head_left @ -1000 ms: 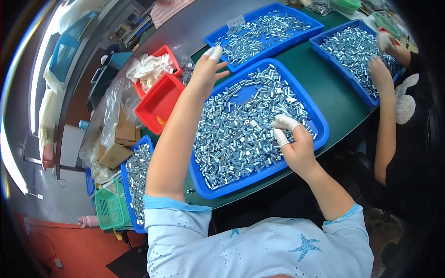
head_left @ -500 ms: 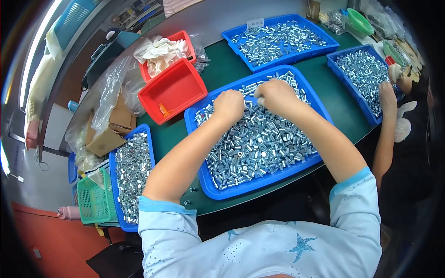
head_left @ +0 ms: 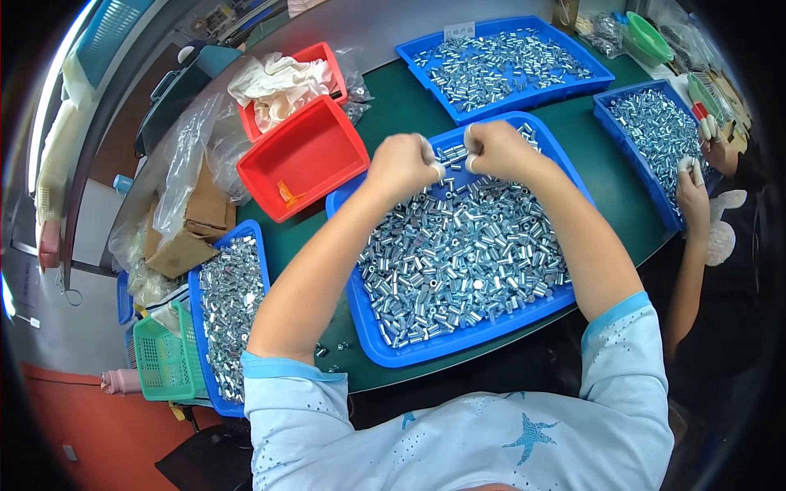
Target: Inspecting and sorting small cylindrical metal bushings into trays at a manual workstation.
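A blue tray point(head_left: 483, 337) in front of me holds a heap of small shiny metal sleeves point(head_left: 467, 262). Over its far part, my left hand point(head_left: 403, 168) is curled, with white finger covers on the fingertips. Facing it across a narrow gap, my right hand point(head_left: 501, 150) is bent the same way, its thumb and fingers drawn together. Anything inside the fingers is too small or hidden to make out. In the gap lie a few sleeves and a patch of bare blue tray bottom.
Beyond stands another blue tray point(head_left: 524, 105) of metal pieces. At the right, a co-worker's hands point(head_left: 694, 184) are over a blue bin point(head_left: 673, 214). Left are a red bin point(head_left: 307, 155), a narrow blue bin point(head_left: 196, 315), a green basket point(head_left: 168, 360) and a cardboard box point(head_left: 176, 250).
Both hands have drawn slightly toward each other's fingertips and turned, showing the finger covers. More bare tray shows between them. The view has shifted a little, and the co-worker's hand has moved.
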A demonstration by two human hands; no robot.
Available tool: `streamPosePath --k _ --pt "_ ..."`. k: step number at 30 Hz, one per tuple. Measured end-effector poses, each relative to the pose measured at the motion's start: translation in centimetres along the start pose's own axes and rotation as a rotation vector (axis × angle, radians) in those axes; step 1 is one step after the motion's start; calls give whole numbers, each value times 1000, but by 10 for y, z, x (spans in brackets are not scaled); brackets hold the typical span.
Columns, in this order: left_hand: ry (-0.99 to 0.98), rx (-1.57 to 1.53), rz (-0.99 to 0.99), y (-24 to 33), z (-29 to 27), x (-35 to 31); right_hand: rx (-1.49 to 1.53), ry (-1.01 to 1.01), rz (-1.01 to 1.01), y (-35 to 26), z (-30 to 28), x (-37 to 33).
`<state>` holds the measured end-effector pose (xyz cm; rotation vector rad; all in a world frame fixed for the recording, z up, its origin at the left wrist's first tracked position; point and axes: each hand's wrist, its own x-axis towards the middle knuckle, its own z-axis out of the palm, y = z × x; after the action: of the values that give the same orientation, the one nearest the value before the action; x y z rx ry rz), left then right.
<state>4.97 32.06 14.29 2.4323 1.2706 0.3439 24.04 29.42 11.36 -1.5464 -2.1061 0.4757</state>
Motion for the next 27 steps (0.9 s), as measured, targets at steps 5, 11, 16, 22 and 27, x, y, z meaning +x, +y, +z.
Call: streamPosePath --k 5,11,16,22,27 --pt "-34 35 368 -11 12 10 81 79 -47 0 -1 0" --pt "-133 152 553 -17 20 20 -208 67 -210 -10 22 7" --pt "-236 264 530 -9 19 21 -423 -140 -35 -16 16 1" --pt "-287 475 461 -1 25 22 -442 -18 -75 -14 15 -1" --pt "-30 415 377 -8 34 10 -198 -128 22 -25 -7 -8"
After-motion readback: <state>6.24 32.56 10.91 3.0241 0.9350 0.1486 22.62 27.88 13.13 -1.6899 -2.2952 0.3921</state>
